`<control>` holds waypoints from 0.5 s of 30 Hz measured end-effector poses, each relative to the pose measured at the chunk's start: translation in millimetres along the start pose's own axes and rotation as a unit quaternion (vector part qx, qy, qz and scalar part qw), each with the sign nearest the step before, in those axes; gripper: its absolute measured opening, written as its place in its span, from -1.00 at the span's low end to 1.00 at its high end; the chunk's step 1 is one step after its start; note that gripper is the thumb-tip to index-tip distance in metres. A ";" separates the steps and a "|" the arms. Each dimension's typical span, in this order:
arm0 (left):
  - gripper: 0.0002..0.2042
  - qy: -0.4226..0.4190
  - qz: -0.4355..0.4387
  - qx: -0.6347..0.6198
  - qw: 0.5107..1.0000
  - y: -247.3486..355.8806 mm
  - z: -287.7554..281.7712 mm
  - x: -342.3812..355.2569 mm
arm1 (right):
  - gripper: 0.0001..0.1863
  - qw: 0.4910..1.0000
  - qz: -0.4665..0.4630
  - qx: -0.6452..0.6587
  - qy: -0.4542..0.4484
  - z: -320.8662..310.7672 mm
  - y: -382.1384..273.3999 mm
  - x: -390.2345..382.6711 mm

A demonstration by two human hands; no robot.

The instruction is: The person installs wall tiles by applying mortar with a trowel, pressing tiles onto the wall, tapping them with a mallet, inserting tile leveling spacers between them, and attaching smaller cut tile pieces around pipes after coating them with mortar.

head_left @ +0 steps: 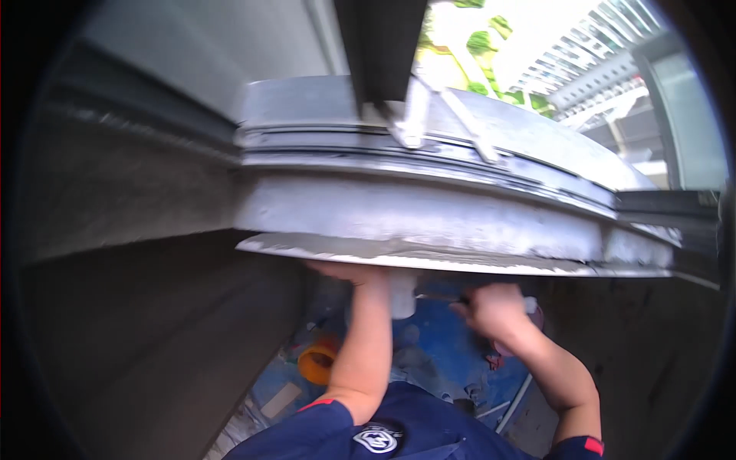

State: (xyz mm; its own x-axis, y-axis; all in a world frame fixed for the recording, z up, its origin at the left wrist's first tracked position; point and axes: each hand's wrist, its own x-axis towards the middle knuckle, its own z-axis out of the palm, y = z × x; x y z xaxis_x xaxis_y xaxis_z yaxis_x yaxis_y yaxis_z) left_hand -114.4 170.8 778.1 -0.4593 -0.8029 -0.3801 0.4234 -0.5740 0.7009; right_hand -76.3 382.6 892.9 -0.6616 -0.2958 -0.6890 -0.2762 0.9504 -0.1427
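Observation:
In front of me runs a window sill (429, 203) whose near ledge carries a smear of wet grey mortar (360, 247). My left hand (349, 271) is up against the underside of the ledge's pale front edge, its fingers hidden by that edge. Right beside it a whitish, blurred cylindrical thing (402, 297) hangs below the edge; what it is cannot be made out. My right hand (498, 310), blurred, is closed round a tool with a dark handle (463, 300) and a thin metal shaft pointing left, below the ledge.
An open window with a white metal stay (468, 126) and a dark frame post (383, 54) lies beyond the sill. Dark walls (138, 322) flank me. Below are a blue floor covering (441, 337), an orange ring-shaped thing (316, 362) and scattered debris. Buildings and greenery show outside.

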 end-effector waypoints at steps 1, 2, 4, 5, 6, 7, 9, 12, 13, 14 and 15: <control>-0.28 -0.009 -0.023 0.005 1.000 3.2 2.6 -5.1 | -0.59 0.999 -0.041 0.005 -0.023 7.4 -0.9 -9.4; -0.26 -0.021 -0.057 0.010 0.998 6.0 6.4 -9.6 | -0.60 0.994 -0.092 0.015 -0.053 13.3 4.7 -16.5; -0.07 -0.054 -0.057 0.033 0.996 15.7 26.5 0.9 | -0.62 0.989 -0.129 0.041 -0.060 18.4 26.2 -23.5; -0.09 -0.027 -0.026 0.088 0.995 13.4 30.3 -12.0 | -0.61 0.993 -0.101 0.057 -0.017 18.5 34.8 -26.2; -0.12 -0.044 -0.035 0.075 0.996 16.0 36.2 -14.5 | -0.63 0.995 -0.030 0.077 0.052 17.7 40.3 -30.2; -0.13 -0.047 -0.026 0.080 0.995 17.7 42.2 -16.7 | -0.63 0.988 0.036 0.073 0.135 14.9 45.3 -31.4; -0.15 -0.026 -0.050 0.065 0.996 21.0 50.0 -21.3 | -0.63 0.996 0.005 0.033 0.081 8.9 45.7 -37.4; -0.14 -0.019 -0.015 0.084 0.996 22.6 57.4 -26.4 | -0.63 0.997 -0.034 0.069 0.024 1.3 47.0 -41.8; -0.14 -0.038 -0.013 0.085 0.996 22.3 59.1 -28.2 | -0.62 0.995 -0.030 0.080 -0.052 -0.2 53.3 -40.6; -0.14 -0.029 -0.033 0.076 0.996 22.0 60.6 -29.3 | -0.62 0.999 0.003 0.042 0.011 1.0 58.0 -40.7; -0.14 0.002 -0.054 0.056 0.997 22.5 61.3 -30.0 | -0.62 0.995 0.054 0.055 0.056 1.8 64.8 -37.4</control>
State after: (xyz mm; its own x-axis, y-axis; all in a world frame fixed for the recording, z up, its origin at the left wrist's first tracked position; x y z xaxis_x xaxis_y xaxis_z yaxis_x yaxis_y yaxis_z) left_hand -138.9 191.8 842.3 -0.4946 -0.7376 -0.4596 0.2814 -0.6363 0.7183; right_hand -68.2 455.5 908.2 -0.7581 -0.1947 -0.6224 -0.1253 0.9801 -0.1539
